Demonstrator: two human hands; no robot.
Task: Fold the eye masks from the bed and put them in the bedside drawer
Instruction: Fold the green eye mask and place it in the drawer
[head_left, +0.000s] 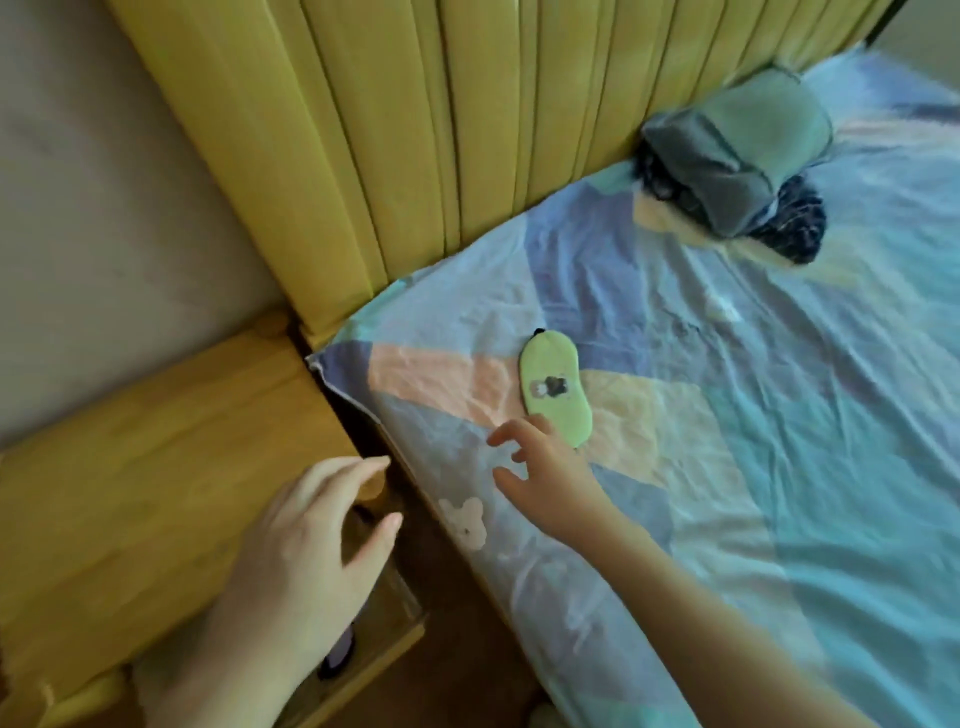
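1. The bed (779, 415) is the biggest thing. It fills the right side, and its sheet has blue, teal, peach and pale yellow patches with lots of little wrinkles.
2. The yellow headboard (415, 130) stands up at the top end of the bed. It is padded and has long straight grooves.
3. The wooden bedside table (156, 441) sits just beside the bed, on its left, with a dark gap between them.
4. The drawer (384, 623) is at the front of the bedside table and is pulled out a little. Something dark and purple lies inside, but it is too blurry to tell what it is.
5. A grey-green bundle of cloth (737, 150) lies on the bed, up against the headboard, on top of something dark and spotty.
6. The left hand (306, 561) is over the drawer, beside the bed. Its fingers are spread apart and it holds nothing.
7. The right hand (545, 467) reaches over the bed near its left edge. Its fingers are apart and a bit curled. The fingertips are right at the near end of the eye mask, and I cannot tell if they touch it.
8. The eye mask (556, 389) is light green with a small picture in the middle. It lies flat on the bed, near the corner by the bedside table.
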